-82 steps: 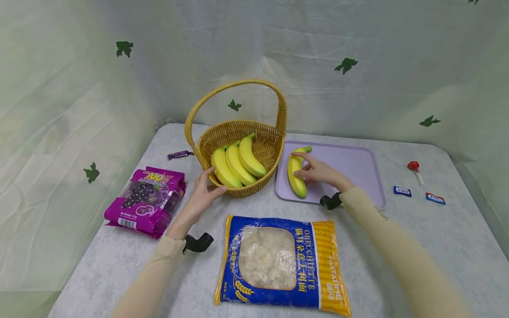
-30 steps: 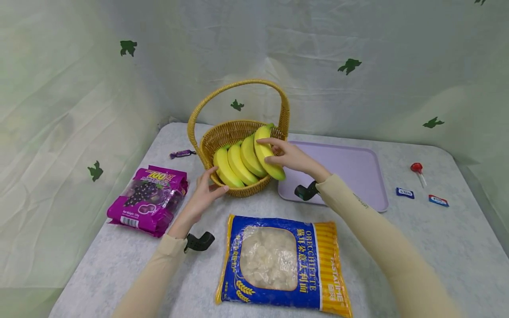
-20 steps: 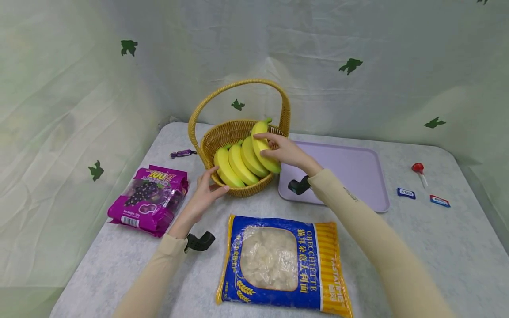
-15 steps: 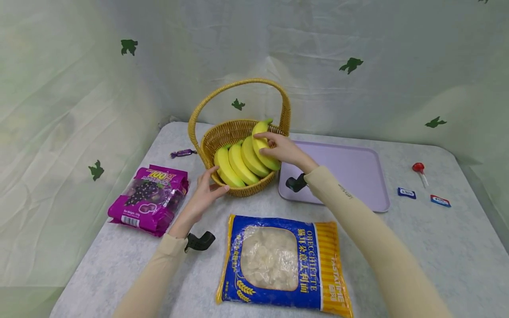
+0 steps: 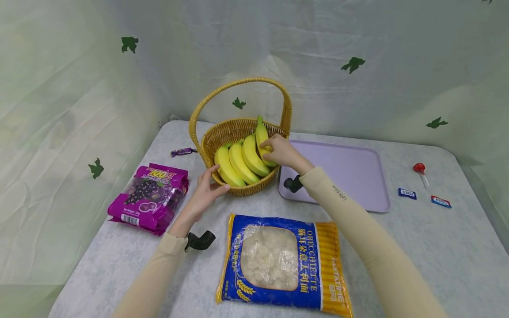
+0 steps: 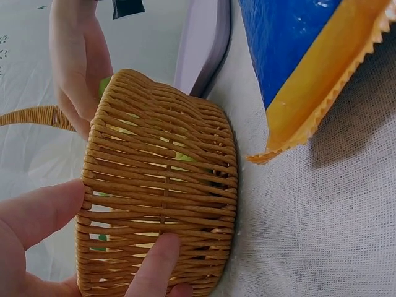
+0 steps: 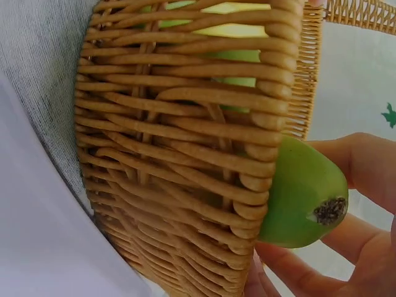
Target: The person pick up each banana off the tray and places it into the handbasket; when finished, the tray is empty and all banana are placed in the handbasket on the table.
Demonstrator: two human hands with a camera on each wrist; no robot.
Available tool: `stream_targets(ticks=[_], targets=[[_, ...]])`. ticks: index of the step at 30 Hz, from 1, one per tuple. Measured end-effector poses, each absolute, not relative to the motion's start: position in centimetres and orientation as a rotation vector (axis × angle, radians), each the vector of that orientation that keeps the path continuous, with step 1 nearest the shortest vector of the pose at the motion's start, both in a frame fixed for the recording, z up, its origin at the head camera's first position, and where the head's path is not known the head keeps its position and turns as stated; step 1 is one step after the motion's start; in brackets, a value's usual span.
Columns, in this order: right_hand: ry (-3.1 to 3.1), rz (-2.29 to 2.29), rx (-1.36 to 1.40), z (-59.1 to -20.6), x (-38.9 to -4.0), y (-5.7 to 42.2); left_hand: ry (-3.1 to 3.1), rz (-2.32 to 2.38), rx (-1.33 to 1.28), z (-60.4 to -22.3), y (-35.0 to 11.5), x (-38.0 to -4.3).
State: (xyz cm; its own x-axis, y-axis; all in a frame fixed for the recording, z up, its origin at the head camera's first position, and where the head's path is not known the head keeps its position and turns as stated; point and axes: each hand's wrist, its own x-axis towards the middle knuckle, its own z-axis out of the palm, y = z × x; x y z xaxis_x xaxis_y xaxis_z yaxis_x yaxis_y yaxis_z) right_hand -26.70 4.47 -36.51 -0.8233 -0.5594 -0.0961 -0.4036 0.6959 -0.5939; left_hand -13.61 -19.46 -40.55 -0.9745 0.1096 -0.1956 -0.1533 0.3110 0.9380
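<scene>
A wicker basket [image 5: 248, 190] with a tall arched handle stands at the table's back, several bananas [image 5: 226, 168] side by side in it. My left hand [image 5: 203, 198] holds its front left side, thumb on the outer wall and fingers at the rim, as the left wrist view shows. Over the basket's right side, my right hand [image 5: 284, 152] grips the rightmost banana [image 5: 261, 134] between thumb and fingers. That banana leans against its neighbour, stem up at the back. In the right wrist view the green tip of the banana [image 7: 303, 198] pokes out over the rim.
A lilac tray [image 5: 338, 172] lies right of the basket. In front is a blue and yellow orecchiette bag [image 5: 270, 260]; a purple grape candy bag [image 5: 149, 198] lies left. A purple wrapped candy [image 5: 184, 152], a red lollipop [image 5: 419, 168] and two small wrapped sweets [image 5: 407, 193] lie around.
My right hand has carried the banana from the tray leftward into the basket and lowered it beside the others, its stem swinging left. My left hand has stayed at the basket.
</scene>
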Motion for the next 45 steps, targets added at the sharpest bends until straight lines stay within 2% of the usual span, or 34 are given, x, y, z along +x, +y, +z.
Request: stream_targets(ticks=[17,23,33,45], targets=[[2.686,-0.626,-0.827,-36.8,-26.6,4.0,2.341,1.724,-0.056,-40.7,-19.5,-13.9],[2.612,-0.857,-0.864,-36.9,-27.0,5.1,2.317,1.737,-0.049,-40.8,-19.5,-14.2],[2.591,-1.312,-0.695,-36.2,-24.6,10.7,2.405,1.683,-0.019,-39.8,-19.2,-13.6],[2.808,-1.526,-0.523,-36.4,-21.5,20.6,2.573,1.457,0.228,-35.9,-19.9,-12.1]])
